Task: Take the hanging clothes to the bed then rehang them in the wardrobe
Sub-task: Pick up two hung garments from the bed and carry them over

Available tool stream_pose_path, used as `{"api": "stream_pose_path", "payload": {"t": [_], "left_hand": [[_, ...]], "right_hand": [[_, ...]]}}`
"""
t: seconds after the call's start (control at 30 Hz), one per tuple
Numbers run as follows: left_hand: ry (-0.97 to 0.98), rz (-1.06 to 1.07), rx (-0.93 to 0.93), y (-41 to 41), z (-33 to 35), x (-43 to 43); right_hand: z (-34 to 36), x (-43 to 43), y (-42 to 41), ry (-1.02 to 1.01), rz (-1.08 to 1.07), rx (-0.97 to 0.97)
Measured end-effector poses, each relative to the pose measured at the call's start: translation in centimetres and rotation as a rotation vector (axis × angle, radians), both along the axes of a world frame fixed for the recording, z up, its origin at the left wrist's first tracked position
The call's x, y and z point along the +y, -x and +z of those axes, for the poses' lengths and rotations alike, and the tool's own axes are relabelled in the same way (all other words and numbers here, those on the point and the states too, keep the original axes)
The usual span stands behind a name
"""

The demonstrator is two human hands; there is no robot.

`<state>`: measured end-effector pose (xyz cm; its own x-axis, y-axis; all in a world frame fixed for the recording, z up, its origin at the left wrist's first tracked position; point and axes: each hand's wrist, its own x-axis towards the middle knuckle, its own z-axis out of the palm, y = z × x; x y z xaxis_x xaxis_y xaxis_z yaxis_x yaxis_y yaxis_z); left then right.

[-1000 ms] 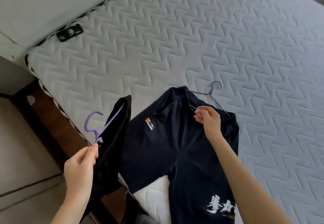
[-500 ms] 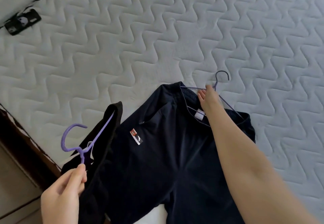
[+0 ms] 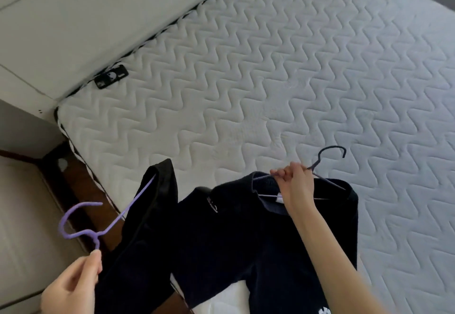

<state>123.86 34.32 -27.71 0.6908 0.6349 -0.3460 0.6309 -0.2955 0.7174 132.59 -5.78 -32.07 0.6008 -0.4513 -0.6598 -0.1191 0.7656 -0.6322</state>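
Observation:
My left hand (image 3: pixel 73 286) grips the neck of a purple hanger (image 3: pixel 103 222) that carries a black garment (image 3: pixel 147 227), held over the near left edge of the bed. My right hand (image 3: pixel 295 185) is closed on a thin dark hanger (image 3: pixel 330 158) inside the collar of a navy shirt (image 3: pixel 246 240). The shirt's top is lifted a little off the white quilted mattress (image 3: pixel 270 80), and its lower part hangs toward me. A small tag shows on the shirt's chest.
A small black label (image 3: pixel 112 76) sits at the mattress's far left edge beside the pale headboard (image 3: pixel 73 18). The brown wooden bed frame (image 3: pixel 81 195) and the beige floor (image 3: pixel 22 215) lie to the left.
My right hand has closed on the dark hanger and raised the navy shirt's collar off the mattress. The view has pulled back. My left hand still holds the purple hanger.

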Motion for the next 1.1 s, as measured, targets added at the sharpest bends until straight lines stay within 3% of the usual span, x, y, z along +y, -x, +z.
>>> {"api": "stream_pose_path", "payload": {"t": [0.1,0.2,0.4,0.7,0.87,1.1], "left_hand": [[0.028,0.061,0.002,2.5,1.8,5.6],[-0.084,0.121,-0.094,4.0,11.0,4.5],[0.116,0.220,-0.289,7.1,21.8,7.7],[0.177,0.219,-0.531,16.1,33.8,12.9],[0.145,0.207,-0.624,22.4,35.6,13.8],[0.164,0.312,-0.657,30.8,31.7,13.2]], "right_hand": [[6.7,4.3,3.3,-0.015,0.177,-0.101],[12.9,8.7,5.2,0.035,0.417,-0.164],[22.5,18.5,8.3,0.175,0.885,-0.276],[34.9,28.0,14.0,0.493,1.070,-0.555],[38.4,31.9,17.5,0.531,1.144,-0.638],[36.0,35.7,22.1,0.545,1.408,-0.568]]}}
